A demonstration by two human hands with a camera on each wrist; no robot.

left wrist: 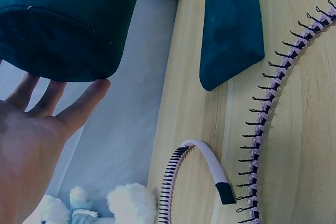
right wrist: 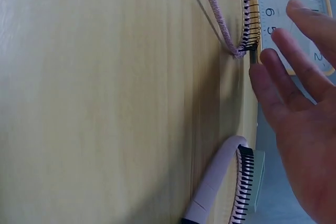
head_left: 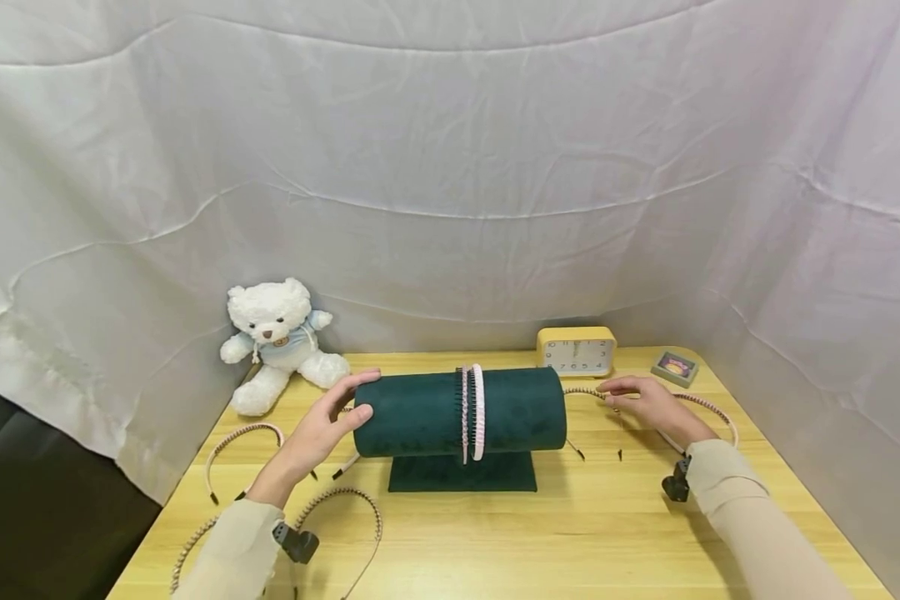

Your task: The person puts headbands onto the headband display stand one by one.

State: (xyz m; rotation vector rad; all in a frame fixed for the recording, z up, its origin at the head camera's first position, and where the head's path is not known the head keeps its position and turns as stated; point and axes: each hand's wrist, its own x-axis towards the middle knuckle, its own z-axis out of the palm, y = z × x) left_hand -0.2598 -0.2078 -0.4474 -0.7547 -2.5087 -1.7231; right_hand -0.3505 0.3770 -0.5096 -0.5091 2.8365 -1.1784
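Note:
A dark green velvet headband stand (head_left: pixel 412 417), a horizontal roll on a flat base, stands mid-table. Two headbands circle its middle: a pale pink one (head_left: pixel 478 417) and, left of it, a thinner one with black comb teeth (head_left: pixel 464 417). My left hand (head_left: pixel 318 429) touches the roll's left end with fingers spread; in the left wrist view the fingertips (left wrist: pixel 97 88) lie along its edge. Right of the roll, my right hand (head_left: pixel 648 404) hovers by a toothed pink headband (right wrist: pixel 247 11), fingers extended and holding nothing. Another headband (head_left: pixel 708 404) lies behind that wrist.
Several more headbands lie on the left of the wooden table, including a braided one (head_left: pixel 378 517) in front and a pink one (head_left: pixel 210 467) farther back. A white teddy bear (head_left: pixel 270 312), a yellow clock (head_left: pixel 576 332) and a small grey box (head_left: pixel 675 367) line the back by the curtain.

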